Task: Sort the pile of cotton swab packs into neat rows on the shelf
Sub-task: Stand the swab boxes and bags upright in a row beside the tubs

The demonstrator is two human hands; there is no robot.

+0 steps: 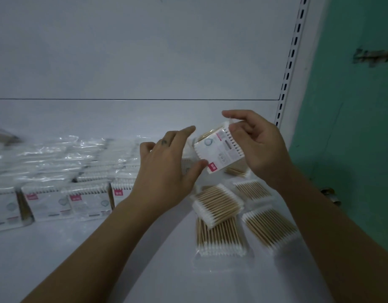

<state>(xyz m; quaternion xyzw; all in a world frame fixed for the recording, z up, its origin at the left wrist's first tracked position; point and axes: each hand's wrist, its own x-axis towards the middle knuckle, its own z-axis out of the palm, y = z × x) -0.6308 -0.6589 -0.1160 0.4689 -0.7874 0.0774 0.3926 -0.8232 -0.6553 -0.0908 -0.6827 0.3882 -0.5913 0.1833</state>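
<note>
While it is held clear above the shelf (79, 259), the lifted pack (217, 149): the printed face is turned up to the camera with the pink tag at the near corner; it is placed toward the right of the shelf, over the far edge of the loose pile
Right hand (260, 147): curled on the pack's right edge, which is pinched between thumb and fingers; the weight is judged to be carried here
Left hand (166, 171): loosely spread, nothing enclosed; the pack's lower left edge is touched by the thumb, and the forefinger is stretched past the corner with no contact seen
Long axis: the swab sticks are laid roughly left to right, and cotton tips are seen along both side edges
Front row (88, 202): set to the left of both hands, with tips along the far edge, so its sticks are run front to back
Open end of the row: partly hidden by the left forearm; judged nearer the left hand than the right
Coming move: a leftward carry with about a quarter turn is judged to be needed
Loose pile (219, 206): several packs are seen with sticks showing, beneath and beside the right forearm
</note>
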